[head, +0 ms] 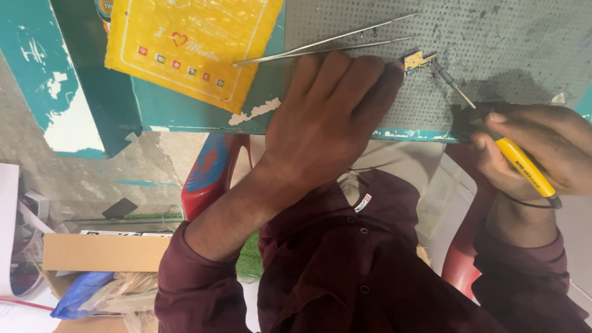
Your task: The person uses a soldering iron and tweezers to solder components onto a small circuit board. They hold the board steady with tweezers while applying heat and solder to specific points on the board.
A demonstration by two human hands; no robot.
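Left hand (327, 117): laid flat at upper centre of the frame, fingers spread and closed on nothing; fingertips are pressed against the small circuit board (420, 60), judged to steady it.
Right hand (536, 151): at right edge, clamped round the yellow-handled soldering iron (524, 165); the tip is angled up-left to the board's edge, judged for fine contact.
Small circuit board: upper centre-right, on the grey dotted mat (493, 43); a gold-toned strip, tiny parts too small to tell.
Tweezers (327, 44): set aside above the left hand, near.
Yellow packet (191, 43): upper left, apart from the work.
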